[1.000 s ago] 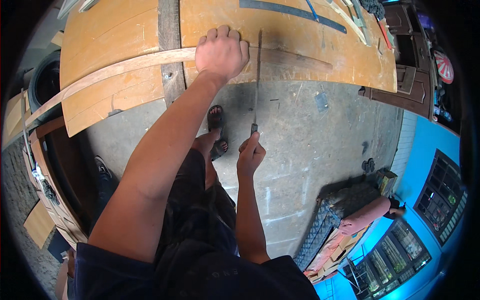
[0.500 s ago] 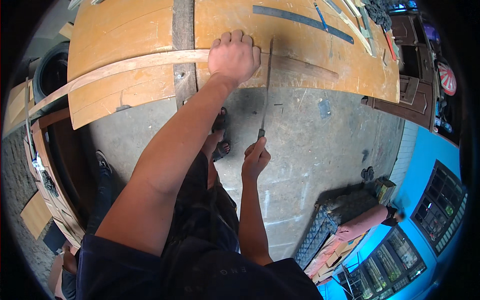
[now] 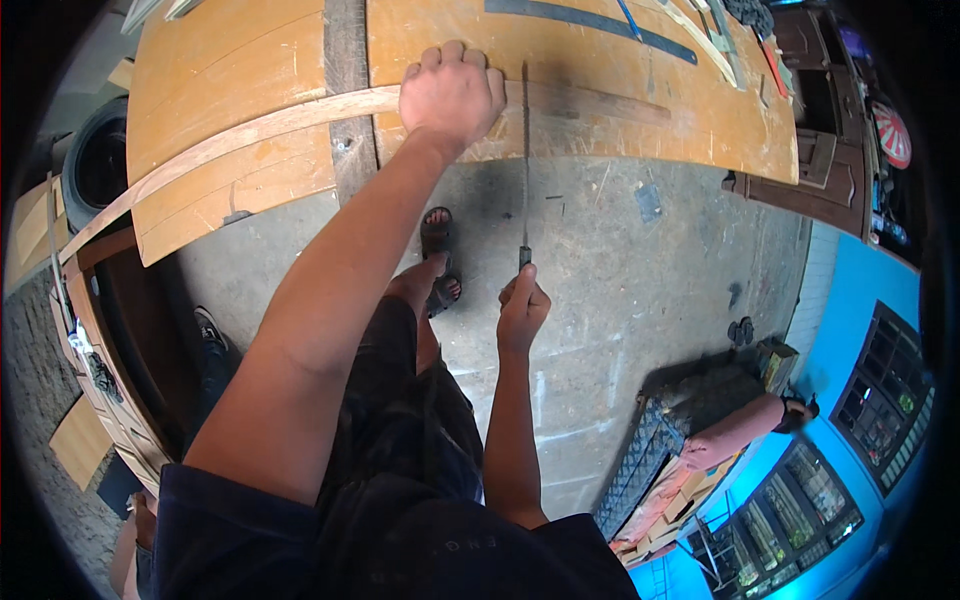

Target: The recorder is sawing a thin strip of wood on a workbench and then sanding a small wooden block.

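Note:
My left hand (image 3: 452,92) is curled over a long pale wooden strip (image 3: 250,124), pressing it onto the orange wooden tabletop (image 3: 230,50) near its front edge. Just right of that hand, a thin saw blade (image 3: 526,190) crosses the strip, running toward me past the table's edge. Low in the centre, my right hand (image 3: 522,310) grips its dark handle (image 3: 525,258). Beneath the strip runs a weathered grey batten (image 3: 350,165). A flat grey ruler (image 3: 590,25) and a blue pencil (image 3: 630,18) lie farther back on the top.
A tyre (image 3: 92,125) and wooden furniture (image 3: 105,390) are at the left, near another person's shoe (image 3: 210,330). A dark cabinet (image 3: 840,185) stands at the right. Rolled pink padding (image 3: 730,430) rests on stacked items by the blue wall. Sandals (image 3: 740,330) lie on the concrete floor.
The view shifted a little and back between frames. The saw and my right hand have moved slightly along the blade's line; my left hand stays on the strip.

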